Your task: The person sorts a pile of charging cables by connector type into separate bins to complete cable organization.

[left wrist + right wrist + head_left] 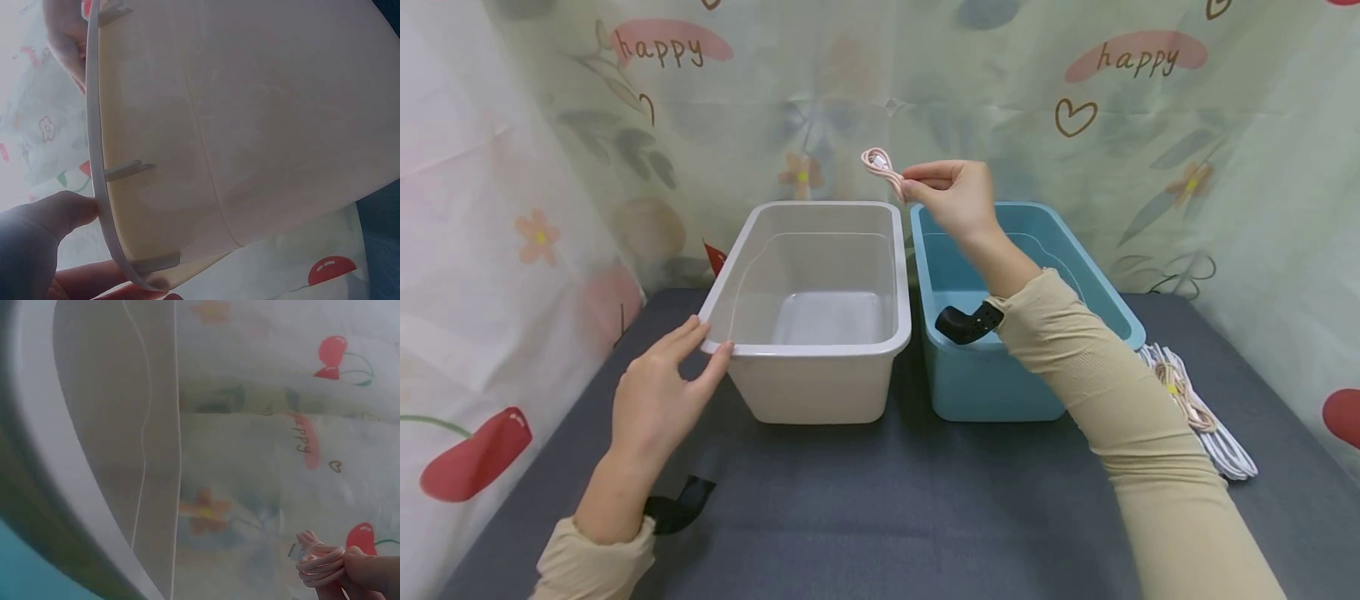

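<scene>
Left hand [657,398] near, right hand [953,192] raised with a cable [876,161]
The left — thumb and fingers spread — touches the pale bin [816,387] at its near-left corner; the blue bin [992,392] stands beside it on the tabletop [850,517], cords [1213,429] just right. Farther off, the right hand pinches the cable, held high.

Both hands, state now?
Left hand: open, touching the light bin at its rim corner.
Right hand: closed, pinching the pink cable.
</scene>
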`<state>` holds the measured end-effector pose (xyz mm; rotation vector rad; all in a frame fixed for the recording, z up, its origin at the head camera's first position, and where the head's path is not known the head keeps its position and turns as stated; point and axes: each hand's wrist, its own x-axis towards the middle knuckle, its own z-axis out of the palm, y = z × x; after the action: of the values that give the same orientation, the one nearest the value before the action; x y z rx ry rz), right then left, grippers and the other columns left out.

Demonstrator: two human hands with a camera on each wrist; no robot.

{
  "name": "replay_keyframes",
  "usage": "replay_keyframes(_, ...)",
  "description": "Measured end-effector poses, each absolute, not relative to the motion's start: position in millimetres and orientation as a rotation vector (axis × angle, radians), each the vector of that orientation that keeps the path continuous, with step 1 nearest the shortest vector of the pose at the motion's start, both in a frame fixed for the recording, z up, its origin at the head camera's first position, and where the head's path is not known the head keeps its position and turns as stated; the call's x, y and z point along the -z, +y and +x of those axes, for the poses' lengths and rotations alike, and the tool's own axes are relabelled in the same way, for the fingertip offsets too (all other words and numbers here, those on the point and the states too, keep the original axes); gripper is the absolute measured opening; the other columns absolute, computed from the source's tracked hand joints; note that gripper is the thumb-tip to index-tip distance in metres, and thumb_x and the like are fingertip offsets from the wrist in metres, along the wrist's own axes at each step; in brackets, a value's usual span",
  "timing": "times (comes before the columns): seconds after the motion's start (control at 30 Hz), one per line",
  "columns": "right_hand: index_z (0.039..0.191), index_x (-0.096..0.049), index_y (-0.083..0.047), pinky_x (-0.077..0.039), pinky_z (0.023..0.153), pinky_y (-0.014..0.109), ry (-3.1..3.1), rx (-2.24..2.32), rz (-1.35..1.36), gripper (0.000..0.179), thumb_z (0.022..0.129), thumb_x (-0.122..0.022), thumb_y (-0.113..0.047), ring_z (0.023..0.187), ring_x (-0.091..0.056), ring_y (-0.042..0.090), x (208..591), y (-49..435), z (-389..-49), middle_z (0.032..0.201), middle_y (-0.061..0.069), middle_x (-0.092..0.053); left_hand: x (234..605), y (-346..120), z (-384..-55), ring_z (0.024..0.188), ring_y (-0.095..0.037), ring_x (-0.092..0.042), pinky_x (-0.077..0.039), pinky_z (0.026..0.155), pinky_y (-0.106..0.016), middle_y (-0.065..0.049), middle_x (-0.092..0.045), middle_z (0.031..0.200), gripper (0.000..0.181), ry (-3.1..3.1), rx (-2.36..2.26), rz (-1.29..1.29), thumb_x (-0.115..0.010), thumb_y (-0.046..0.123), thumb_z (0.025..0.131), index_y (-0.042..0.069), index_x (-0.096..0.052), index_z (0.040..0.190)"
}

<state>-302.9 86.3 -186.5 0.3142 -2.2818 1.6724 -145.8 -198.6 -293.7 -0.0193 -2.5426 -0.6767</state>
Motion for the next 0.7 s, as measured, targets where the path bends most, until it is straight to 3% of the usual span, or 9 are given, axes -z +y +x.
replay_keyframes(0.1,0.106,-0.070,0.000,-0.053,0.090,0.027,-2.290,-1.720,0.258,0.025,0.084,-0.068,-0.011,0.094,-0.069,0.016,188,78,-309,0.108,0.017,-0.069,293,-198,-146,0.120,-0.041,-0.052,-0.045,0.089,-0.059,-0.016,-0.055,0.133,0.048,-2.541,0.676,-0.020,-0.060,0.035,0.089,0.005,-0.058,0.127)
replay_keyframes(0.23,0.106,-0.070,-0.001,-0.051,0.093,0.027,-2.281,-1.796,0.196,0.025,0.083,-0.069,-0.011,0.104,-0.065,0.018,191,68,-317,0.108,0.017,-0.069,292,-198,-146,0.120,-0.041,-0.052,-0.045,0.090,-0.059,-0.016,-0.054,0.134,0.048,-2.549,0.673,-0.017,-0.060,0.035,0.089,0.005,-0.057,0.127)
replay_keyframes(0.7,0.102,-0.072,-0.001,-0.054,0.086,0.024,-2.214,-1.967,-0.011,0.022,0.081,-0.071,-0.008,0.096,-0.069,0.018,209,36,-339,0.105,0.015,-0.070,292,-200,-147,0.122,-0.041,-0.050,-0.044,0.093,-0.059,-0.016,-0.053,0.135,0.049,-2.571,0.674,-0.002,-0.059,0.036,0.090,0.006,-0.056,0.129)
